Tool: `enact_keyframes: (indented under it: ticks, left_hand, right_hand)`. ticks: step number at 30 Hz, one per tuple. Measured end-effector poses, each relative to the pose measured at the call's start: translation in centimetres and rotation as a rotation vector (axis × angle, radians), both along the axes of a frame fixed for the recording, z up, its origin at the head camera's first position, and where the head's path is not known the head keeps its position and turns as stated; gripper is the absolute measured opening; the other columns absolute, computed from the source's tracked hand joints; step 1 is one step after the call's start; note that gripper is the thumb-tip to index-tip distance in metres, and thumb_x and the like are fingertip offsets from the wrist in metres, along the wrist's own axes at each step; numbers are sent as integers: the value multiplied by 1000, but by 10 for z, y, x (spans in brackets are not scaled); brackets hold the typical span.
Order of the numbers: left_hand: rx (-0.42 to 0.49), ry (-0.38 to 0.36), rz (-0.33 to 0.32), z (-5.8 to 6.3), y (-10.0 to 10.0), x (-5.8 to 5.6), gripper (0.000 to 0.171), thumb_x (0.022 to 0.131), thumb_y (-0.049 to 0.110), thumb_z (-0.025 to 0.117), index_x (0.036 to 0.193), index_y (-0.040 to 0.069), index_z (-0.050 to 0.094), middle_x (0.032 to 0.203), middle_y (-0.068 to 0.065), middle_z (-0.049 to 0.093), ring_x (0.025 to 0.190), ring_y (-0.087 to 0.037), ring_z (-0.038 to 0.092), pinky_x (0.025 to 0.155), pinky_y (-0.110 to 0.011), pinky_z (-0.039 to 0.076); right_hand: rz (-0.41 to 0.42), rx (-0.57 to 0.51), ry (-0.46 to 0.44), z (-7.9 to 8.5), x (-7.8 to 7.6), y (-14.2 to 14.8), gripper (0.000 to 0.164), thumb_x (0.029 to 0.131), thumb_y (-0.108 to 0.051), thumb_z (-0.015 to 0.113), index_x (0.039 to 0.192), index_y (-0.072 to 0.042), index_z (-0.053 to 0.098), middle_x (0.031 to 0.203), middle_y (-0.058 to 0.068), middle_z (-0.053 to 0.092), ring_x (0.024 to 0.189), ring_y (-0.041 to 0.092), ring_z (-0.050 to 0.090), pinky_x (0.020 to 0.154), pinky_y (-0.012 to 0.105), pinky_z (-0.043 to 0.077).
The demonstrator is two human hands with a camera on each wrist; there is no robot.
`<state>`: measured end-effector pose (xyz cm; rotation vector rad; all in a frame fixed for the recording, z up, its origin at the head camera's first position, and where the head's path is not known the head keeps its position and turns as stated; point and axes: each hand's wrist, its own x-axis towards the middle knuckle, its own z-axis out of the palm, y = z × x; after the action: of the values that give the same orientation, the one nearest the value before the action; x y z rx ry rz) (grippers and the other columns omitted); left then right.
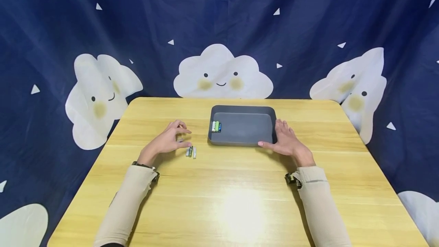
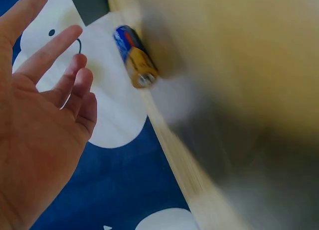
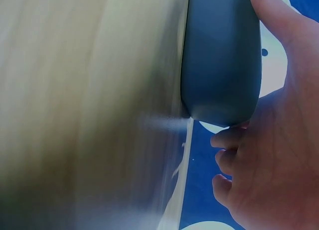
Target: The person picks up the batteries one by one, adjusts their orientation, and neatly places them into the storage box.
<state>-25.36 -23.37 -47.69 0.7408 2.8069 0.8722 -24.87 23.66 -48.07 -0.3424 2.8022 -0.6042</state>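
My left hand [image 1: 169, 138] hovers over the left part of the table with nothing in its grasp, thumb and fingers spread apart. Beneath its thumb, three small batteries [image 1: 191, 152] lie side by side. A blue and gold battery [image 2: 134, 57] shows beside the fingers in the left wrist view. My right hand [image 1: 285, 140] touches the near right corner of a dark grey tray [image 1: 242, 143], thumb along the front rim and fingers along the right side. Three batteries [image 1: 216, 126], white, green and blue, stand together at the tray's left wall.
The light wooden table [image 1: 205, 186] carries the tray near its far edge. Behind it hangs a dark blue curtain [image 1: 219, 14] with smiling white clouds. Bare wood lies between the batteries and the tray, and in front of both hands.
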Motion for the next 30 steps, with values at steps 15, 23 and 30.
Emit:
enact_keyframes:
  ticks: [15,23,30]
  left_hand:
    - [-133,1,-42,-6,-4,16,60,73,40,93,119,6,78,94,-4,38,96,-21,37,82,-35,29]
    - [-151,36,-85,-4,0,16,47,76,36,92,113,9,81,88,-2,38,86,-16,36,78,-30,29]
    - [-181,16,-88,-5,1,15,46,76,33,92,114,9,81,93,-5,48,87,-16,40,78,-29,33]
  right_hand:
    - [-3,-8,1,1,1,0,131,88,-78,58,161,10,-6,170,30,-6,159,50,-6,127,65,1]
    - [1,-4,8,2,0,0,132,87,-79,58,161,11,-4,170,30,-4,159,50,-5,127,64,2]
    - [0,-10,5,2,0,0,132,87,-79,58,161,11,-5,170,30,-4,159,49,-5,127,64,2]
